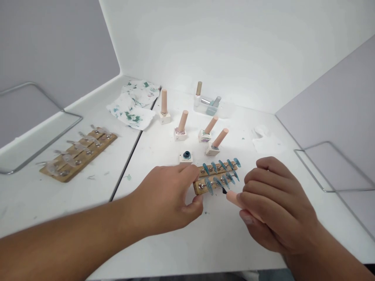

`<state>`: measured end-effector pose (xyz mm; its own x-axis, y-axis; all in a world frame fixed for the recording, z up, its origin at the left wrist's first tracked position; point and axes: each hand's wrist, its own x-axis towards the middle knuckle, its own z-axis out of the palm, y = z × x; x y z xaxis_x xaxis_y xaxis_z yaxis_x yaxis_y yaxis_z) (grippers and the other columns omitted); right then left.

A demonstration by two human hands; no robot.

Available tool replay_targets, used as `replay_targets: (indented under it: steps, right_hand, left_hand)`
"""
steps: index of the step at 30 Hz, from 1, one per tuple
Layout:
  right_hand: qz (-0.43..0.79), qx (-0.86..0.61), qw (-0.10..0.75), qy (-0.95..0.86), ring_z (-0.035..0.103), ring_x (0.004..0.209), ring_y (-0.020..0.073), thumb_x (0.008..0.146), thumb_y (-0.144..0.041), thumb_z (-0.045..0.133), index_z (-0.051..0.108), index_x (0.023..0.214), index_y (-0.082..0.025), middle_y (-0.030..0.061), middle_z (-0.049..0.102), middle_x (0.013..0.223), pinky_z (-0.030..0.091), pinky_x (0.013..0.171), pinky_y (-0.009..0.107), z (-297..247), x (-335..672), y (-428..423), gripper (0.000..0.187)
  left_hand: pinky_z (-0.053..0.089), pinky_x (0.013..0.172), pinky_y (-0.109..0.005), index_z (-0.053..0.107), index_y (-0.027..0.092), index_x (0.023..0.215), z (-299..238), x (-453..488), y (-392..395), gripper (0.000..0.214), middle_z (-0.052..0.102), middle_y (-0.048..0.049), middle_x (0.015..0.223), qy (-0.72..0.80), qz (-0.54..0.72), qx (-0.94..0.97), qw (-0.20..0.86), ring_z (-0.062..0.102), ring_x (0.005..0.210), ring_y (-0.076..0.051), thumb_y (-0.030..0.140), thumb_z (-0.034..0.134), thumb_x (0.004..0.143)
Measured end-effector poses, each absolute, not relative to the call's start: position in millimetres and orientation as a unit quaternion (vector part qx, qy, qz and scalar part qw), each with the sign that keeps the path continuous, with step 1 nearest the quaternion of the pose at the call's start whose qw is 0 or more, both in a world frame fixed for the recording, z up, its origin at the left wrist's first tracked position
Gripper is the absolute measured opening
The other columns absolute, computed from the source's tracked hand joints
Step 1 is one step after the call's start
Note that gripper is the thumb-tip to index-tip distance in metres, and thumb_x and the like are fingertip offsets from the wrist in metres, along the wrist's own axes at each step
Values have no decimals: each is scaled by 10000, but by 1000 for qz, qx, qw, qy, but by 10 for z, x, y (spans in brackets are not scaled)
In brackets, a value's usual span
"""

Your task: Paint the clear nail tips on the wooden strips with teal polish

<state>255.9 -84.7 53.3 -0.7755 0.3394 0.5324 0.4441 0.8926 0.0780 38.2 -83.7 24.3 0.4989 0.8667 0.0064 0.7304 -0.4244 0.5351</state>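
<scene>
A small wooden holder lies on the white table, carrying two rows of teal-painted false nails on metal pegs. My left hand pinches the holder's left end between thumb and fingers. My right hand is closed around a peach-handled polish brush, whose dark tip touches a nail in the near row. Just behind the holder stands an open square polish bottle with teal polish in its neck.
Several capped polish bottles with peach caps stand behind. A clear tray holds more bottles at the back. A stained paper towel lies back left. A second wooden holder with clear nails sits left. Wire frames flank both sides.
</scene>
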Motion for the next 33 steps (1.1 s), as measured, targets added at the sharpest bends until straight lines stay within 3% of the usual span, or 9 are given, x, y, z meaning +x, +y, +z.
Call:
replay_targets:
  steps: [13, 22, 27, 33]
  right_hand:
    - [-132, -199, 270, -933, 460, 530, 137, 742, -142, 497, 538, 812, -153, -4, 531, 556, 367, 569, 335, 537, 2536, -826, 81]
    - [-116, -213, 272, -931, 407, 512, 132, 656, -104, 513, 483, 676, -171, -10, 468, 480, 343, 560, 345, 548, 2567, -877, 76]
    - [-128, -200, 312, -920, 473, 545, 149, 691, -88, 510, 523, 780, -138, 17, 530, 536, 392, 568, 360, 523, 2546, -876, 103]
    - [-123, -200, 273, -933, 440, 526, 132, 736, -140, 506, 545, 805, -128, 17, 552, 553, 359, 558, 335, 537, 2544, -811, 80]
  left_hand:
    - [266, 470, -233, 436, 206, 721, 248, 384, -830, 89, 445, 49, 588, 480, 146, 833, 234, 403, 500, -102, 280, 485, 725]
    - [269, 479, -232, 448, 207, 734, 241, 377, -838, 85, 458, 47, 599, 484, 140, 830, 238, 413, 509, -104, 283, 485, 731]
    - [269, 478, -232, 440, 204, 726, 234, 384, -825, 88, 446, 50, 598, 481, 142, 832, 238, 408, 507, -100, 279, 485, 728]
    - [259, 473, -231, 449, 202, 726, 222, 381, -826, 95, 447, 49, 593, 483, 146, 832, 231, 404, 505, -101, 290, 487, 730]
